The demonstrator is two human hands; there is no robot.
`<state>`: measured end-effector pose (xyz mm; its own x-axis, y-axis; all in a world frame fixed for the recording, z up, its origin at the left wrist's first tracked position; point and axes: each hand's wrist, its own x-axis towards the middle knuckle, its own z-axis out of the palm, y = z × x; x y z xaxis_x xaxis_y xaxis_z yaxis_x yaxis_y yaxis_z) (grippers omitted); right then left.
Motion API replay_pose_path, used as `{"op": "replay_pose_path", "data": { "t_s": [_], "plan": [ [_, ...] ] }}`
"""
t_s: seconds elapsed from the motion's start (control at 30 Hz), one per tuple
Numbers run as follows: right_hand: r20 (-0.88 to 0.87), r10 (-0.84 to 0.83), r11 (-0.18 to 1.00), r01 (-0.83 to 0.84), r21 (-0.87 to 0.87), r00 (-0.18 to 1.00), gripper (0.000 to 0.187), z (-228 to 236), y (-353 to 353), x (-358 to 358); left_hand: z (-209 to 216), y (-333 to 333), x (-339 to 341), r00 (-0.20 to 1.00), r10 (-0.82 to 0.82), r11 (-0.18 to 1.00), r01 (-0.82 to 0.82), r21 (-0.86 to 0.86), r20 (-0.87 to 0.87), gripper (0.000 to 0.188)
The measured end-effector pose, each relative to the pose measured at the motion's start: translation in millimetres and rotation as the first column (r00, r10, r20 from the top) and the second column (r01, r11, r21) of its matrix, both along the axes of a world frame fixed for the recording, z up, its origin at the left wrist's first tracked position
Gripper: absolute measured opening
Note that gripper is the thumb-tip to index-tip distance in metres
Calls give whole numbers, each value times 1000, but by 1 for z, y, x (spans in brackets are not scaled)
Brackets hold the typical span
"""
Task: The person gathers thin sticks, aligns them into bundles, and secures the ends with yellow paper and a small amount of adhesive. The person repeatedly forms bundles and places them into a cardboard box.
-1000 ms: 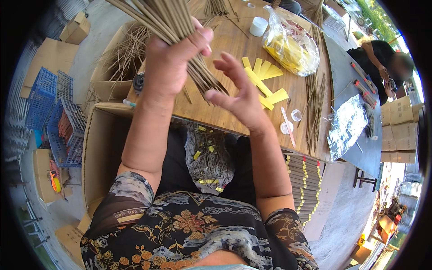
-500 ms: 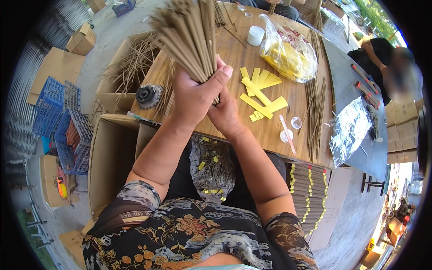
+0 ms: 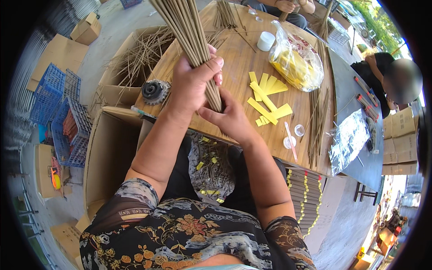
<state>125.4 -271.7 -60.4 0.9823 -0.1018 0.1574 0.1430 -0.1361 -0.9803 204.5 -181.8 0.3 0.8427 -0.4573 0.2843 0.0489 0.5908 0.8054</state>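
A thick bundle of thin brown incense sticks (image 3: 186, 31) stands tilted over the table's near edge, its top running out past the upper edge of the view. My left hand (image 3: 195, 81) is closed round the bundle's lower middle, with the thumb across the front. At the bottom end, my right hand (image 3: 231, 119) cups the sticks, thumb in front and fingers partly hidden behind. Right of the hands, yellow paper strips (image 3: 265, 94) lie fanned and crossed on the wooden table (image 3: 238, 58).
A clear bag of yellow strips (image 3: 294, 67), a white jar (image 3: 266, 41) and loose sticks (image 3: 317, 126) lie on the table. A black toothed roll (image 3: 155, 92) sits at its left edge, beside cardboard boxes (image 3: 110, 148). Co-workers' hands (image 3: 288, 6) are at the far side.
The bundle has come closer and lower, its sticks now more evenly together. My right hand has slid down from beside the left hand to the bundle's bottom end.
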Motion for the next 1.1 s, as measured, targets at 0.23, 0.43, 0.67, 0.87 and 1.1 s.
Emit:
{"op": "replay_pose_path", "data": {
  "t_s": [0.23,0.43,0.67,0.87,1.1],
  "plan": [
    [-302,342,831,-137,539,890,19,20,4,-12,-15,10,17,951,-202,979,196,-48,-232,22],
    [-187,-189,936,119,-331,964,17,-6,16,-9,-30,6,18,969,80,992,-54,116,-235,24],
    [-261,477,662,-148,735,839,15,11,13,-14,-33,15,30,869,-350,935,300,-189,-349,25],
    [-364,215,904,-45,424,906,13,7,21,-10,-39,15,30,944,-144,989,148,-12,-297,21],
    [-376,170,936,-29,352,911,16,2,17,-9,-28,18,39,928,367,930,-365,52,-56,46]
  ]
}}
